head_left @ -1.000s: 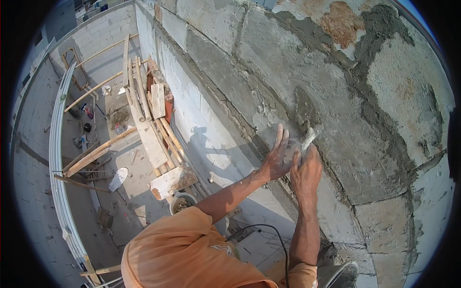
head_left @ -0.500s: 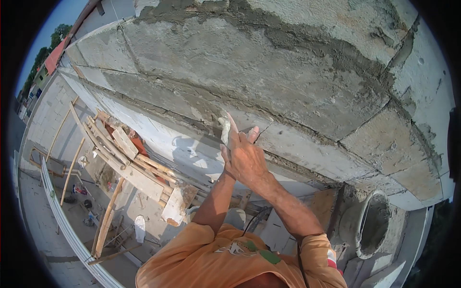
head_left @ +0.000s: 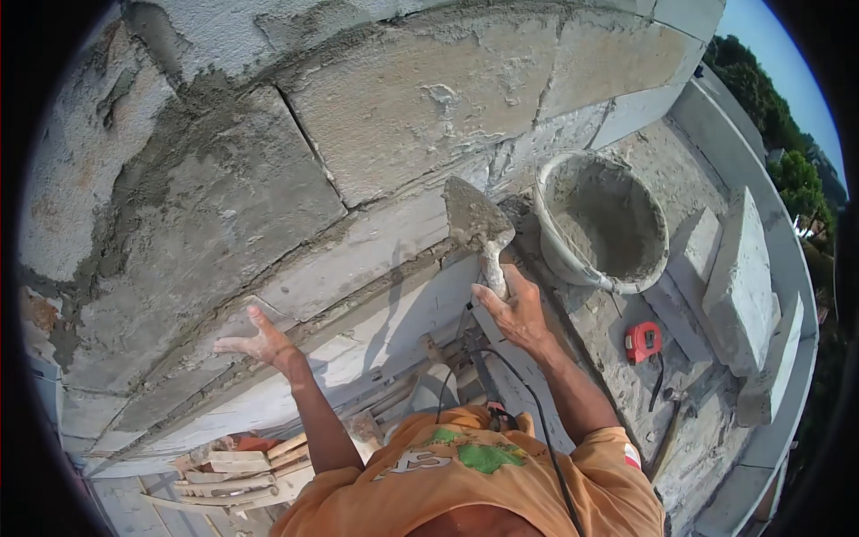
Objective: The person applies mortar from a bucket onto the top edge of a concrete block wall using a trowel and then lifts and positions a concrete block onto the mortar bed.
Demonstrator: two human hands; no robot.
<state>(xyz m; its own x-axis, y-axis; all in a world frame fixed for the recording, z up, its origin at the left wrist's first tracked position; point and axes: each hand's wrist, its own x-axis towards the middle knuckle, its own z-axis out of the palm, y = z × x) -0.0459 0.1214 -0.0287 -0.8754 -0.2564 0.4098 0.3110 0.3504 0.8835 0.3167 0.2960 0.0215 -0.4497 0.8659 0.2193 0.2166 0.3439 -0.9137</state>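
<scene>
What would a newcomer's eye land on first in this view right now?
Probably the mortar-smeared trowel in the right grip, near the middle of the picture, blade pointing up. Just right of it stands the large, mortar-coated bucket, and below that a bright red tape measure pops out against the grey ledge. Further left, the left grip is spread open in front of the block wall.

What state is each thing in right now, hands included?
Left hand: fingers spread, at the wall; contact unclear
Right hand: closed on the trowel's handle
Trowel: held, mortar on blade
Bucket: open-topped, mortar-smeared inside; fill level unclear
Tape measure: lying beyond the bucket's near side
Wall: patchily mortar-coated
</scene>
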